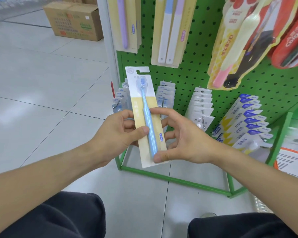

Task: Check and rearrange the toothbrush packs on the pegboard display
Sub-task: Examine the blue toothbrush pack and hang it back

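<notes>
Pale glossy floor tiles (41, 79) fill the left of the frame; a green pegboard (201, 54) stands at right — a cardboard box (74, 21) sits upper left. At centre, a blue toothbrush pack (144, 115) is held upright, off its peg — left hand (117, 133) pinching its left edge, right hand (182, 140) gripping its right edge and bottom.

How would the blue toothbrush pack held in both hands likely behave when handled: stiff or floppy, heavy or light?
The blue toothbrush pack is probably fairly stiff: its card stays flat though held only low down. Likely light, since the left hand and right hand pinch it with fingertips alone. The glossy blister might be a little slippery.
</notes>
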Available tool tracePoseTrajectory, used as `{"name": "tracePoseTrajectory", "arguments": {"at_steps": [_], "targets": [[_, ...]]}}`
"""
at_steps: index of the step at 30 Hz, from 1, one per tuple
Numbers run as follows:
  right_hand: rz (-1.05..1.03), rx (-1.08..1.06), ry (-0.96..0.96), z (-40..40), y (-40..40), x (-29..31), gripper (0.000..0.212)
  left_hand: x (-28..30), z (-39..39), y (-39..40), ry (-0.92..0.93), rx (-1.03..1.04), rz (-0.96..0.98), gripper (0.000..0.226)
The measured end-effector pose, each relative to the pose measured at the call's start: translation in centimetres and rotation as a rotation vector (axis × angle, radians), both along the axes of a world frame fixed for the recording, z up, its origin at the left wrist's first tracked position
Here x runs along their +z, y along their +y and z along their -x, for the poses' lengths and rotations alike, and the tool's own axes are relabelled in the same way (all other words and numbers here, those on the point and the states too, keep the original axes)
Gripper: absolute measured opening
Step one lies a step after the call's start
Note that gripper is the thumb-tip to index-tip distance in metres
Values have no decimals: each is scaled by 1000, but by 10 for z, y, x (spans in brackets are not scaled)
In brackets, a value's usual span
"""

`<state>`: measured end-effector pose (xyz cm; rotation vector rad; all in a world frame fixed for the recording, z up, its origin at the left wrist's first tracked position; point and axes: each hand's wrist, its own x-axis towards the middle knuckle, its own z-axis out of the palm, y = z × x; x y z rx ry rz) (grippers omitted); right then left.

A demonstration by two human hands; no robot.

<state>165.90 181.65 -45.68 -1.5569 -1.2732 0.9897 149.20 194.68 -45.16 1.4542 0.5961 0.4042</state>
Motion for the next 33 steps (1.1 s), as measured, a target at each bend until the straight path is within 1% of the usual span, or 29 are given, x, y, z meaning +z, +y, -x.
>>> {"name": "tracePoseTrajectory", "arguments": {"at_steps": [2,5,7,10,12,13,14,17,18,22,23,27,29,31,33], "targets": [[22,43,27,2,-2,0,102,-1,1,3,-26,37,-4,30],[15,36,97,4,0,1,92,-1,1,6,-65,79,-33,30],[14,39,98,4,0,3,87,-2,0,6,-74,80,-69,30],[27,32,89,2,-3,5,88,-1,-1,4,-45,46,-104,28],[55,-17,89,2,-5,2,92,-1,0,3,-5,10,-107,26],[67,-59,80,3,-5,1,88,0,1,2,20,-5,-115,26],[72,-93,63,4,-5,0,75,0,1,2,43,-16,-127,27],[63,-148,7,9,-5,-3,15,0,2,0,123,-13,-198,33],[65,-165,-1,11,-5,-4,7,0,2,0,155,-9,-224,37],[51,-224,-100,15,-3,-2,11,0,1,-4,284,74,-341,51],[41,-226,-143,14,-3,-1,11,1,0,-5,290,98,-335,53],[-55,-168,-270,17,-3,-4,10,7,-1,-11,220,134,-165,52],[-118,-114,-303,20,-4,-6,14,7,0,-11,175,133,-156,48],[-127,-96,-220,21,-4,-8,22,5,1,-8,112,135,-149,40],[-80,-82,-40,18,-4,-8,31,4,2,-5,51,134,-104,33]]}}
